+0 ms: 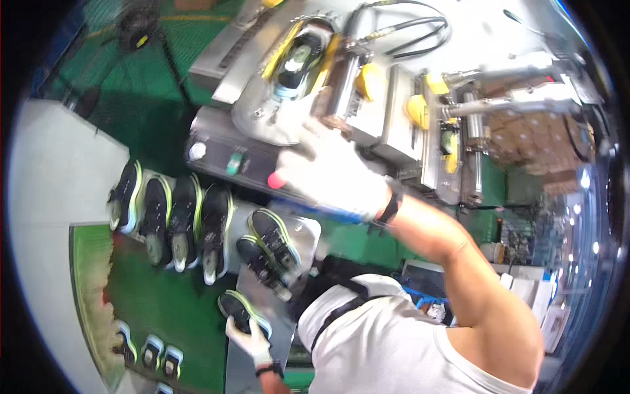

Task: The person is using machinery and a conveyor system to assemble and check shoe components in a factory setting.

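My left hand (251,343), in a white glove, is closed on one end of a black sneaker (240,308) with a lime-edged sole, at the front of the metal table (308,231). My right hand (328,164), also white-gloved, reaches over the dark control panel (213,148) of a press. Motion smears its fingers, so whether they touch anything does not show. A red button (275,180) shows beside that hand. Beyond it, another shoe (303,59) sits between yellow pads in the press. A pair of black sneakers (266,246) lies on the table.
Several black sneakers (177,220) stand in a row to the left, and more shoes (152,351) are lower down. A green button (234,163) is on the panel. Metal cylinders (505,98) and yellow pads (371,82) fill the right side. A fan (138,29) stands at the far left.
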Available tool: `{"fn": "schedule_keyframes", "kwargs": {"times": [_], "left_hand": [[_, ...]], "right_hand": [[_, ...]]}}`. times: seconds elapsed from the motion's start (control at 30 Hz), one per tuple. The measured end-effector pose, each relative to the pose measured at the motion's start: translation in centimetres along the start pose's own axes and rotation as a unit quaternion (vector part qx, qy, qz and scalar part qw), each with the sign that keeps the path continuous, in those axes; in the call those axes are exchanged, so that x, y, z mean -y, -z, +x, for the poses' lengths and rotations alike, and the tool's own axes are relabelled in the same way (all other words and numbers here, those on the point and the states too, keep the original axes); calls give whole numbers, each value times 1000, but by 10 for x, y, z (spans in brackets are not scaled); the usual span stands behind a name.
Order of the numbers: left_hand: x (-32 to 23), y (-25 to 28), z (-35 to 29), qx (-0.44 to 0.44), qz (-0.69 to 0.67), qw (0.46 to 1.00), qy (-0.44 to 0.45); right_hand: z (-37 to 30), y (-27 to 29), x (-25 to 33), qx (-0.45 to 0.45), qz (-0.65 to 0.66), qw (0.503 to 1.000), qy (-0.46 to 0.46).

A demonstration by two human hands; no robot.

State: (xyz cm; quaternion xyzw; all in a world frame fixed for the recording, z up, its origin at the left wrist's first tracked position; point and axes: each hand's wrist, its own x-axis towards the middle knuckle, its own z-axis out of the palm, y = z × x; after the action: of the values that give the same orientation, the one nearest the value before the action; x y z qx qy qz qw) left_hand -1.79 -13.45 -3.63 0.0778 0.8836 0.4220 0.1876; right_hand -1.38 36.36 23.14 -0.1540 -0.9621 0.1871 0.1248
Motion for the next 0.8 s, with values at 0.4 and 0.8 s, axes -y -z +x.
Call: {"fn": "schedule_keyframes", "kwargs": {"times": [0.4, 0.8], "left_hand": [[1, 79, 35, 177, 188, 937, -237], [-304, -16, 6, 159, -38, 859, -484]], "right_hand": [[-163, -129, -19, 71, -15, 995, -69], [-303, -30, 150, 30, 416, 888, -192]]}}
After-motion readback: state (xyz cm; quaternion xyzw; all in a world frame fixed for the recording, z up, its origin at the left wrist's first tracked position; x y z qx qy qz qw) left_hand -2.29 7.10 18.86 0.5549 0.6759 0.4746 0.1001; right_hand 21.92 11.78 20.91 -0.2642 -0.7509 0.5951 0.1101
